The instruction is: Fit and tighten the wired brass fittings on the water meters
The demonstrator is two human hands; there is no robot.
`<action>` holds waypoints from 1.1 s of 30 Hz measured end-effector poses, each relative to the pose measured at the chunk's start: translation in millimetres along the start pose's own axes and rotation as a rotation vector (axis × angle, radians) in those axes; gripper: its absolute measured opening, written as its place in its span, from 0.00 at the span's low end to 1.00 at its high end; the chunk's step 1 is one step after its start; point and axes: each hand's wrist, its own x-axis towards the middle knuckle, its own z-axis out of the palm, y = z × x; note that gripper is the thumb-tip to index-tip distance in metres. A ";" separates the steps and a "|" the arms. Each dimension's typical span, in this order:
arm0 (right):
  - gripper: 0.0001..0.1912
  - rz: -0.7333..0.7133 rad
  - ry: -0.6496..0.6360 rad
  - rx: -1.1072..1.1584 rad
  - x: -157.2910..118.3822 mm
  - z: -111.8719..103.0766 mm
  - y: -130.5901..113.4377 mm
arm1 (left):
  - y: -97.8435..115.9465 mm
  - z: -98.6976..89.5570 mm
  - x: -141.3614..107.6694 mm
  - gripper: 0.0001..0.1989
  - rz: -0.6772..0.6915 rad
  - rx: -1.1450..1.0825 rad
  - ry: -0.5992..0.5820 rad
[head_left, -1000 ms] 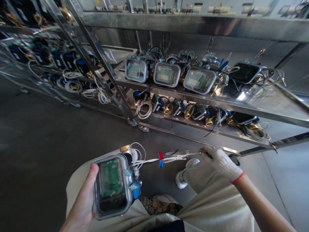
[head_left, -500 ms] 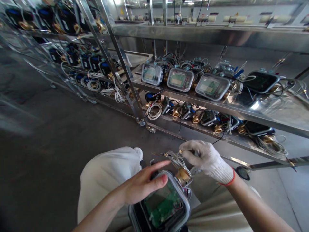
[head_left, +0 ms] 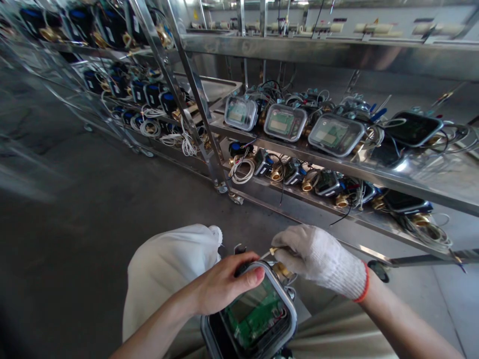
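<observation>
A meter with a clear lid and a green circuit board (head_left: 254,319) rests on my lap. My bare left hand (head_left: 224,284) grips its upper left corner, fingers curled over the rim. My right hand (head_left: 318,262), in a white knit glove with a red cuff, is closed on the meter's thin wire ends (head_left: 272,252) just above its brass fitting (head_left: 281,270). Most of the wire bundle is hidden under the glove.
A steel rack (head_left: 337,167) stands ahead with a row of similar meters (head_left: 285,122) on its upper shelf and brass-fitted units and coiled cables (head_left: 243,172) below. Another loaded rack (head_left: 123,85) stands at the left. Grey floor (head_left: 75,199) lies on the left.
My left hand turned the meter and brought it to the middle of my lap. My right hand drew the stretched wires in and now bunches them at the brass fitting.
</observation>
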 end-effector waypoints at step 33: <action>0.13 -0.180 -0.103 -0.388 -8.2 2.1 -5.0 | 4.0 -2.6 -4.3 0.26 -0.012 0.014 -0.019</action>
